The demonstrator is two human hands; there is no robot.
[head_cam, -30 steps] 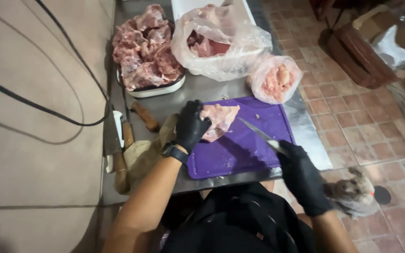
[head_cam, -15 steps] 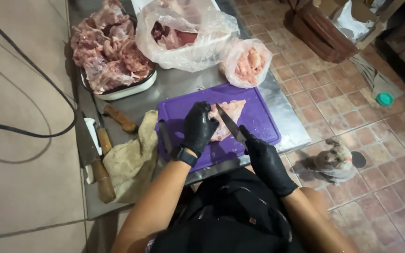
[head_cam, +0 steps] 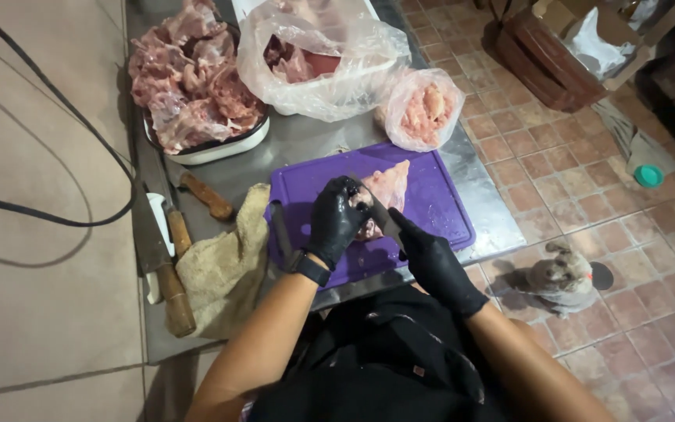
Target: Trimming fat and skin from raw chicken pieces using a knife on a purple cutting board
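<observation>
Both hands wear black gloves. My left hand (head_cam: pixel 336 219) presses down on a pale pink piece of raw chicken (head_cam: pixel 385 190) lying on a purple cutting board (head_cam: pixel 439 205). My right hand (head_cam: pixel 430 258) grips a knife (head_cam: pixel 378 213) whose blade runs up between the two hands and into the meat, right beside my left fingers. The handle is hidden inside the glove.
A white dish piled with raw chicken pieces (head_cam: pixel 193 86) stands at the back left. Two plastic bags of meat (head_cam: pixel 318 59) (head_cam: pixel 423 105) lie behind the board. A beige cloth (head_cam: pixel 224 266) and wooden-handled knives (head_cam: pixel 169 258) lie left. A small dog (head_cam: pixel 560 277) stands on the tiled floor at right.
The knife moved from the board's right side to the meat under my left hand. Left hand stayed on the chicken. My head shifted, moving the scene in view.
</observation>
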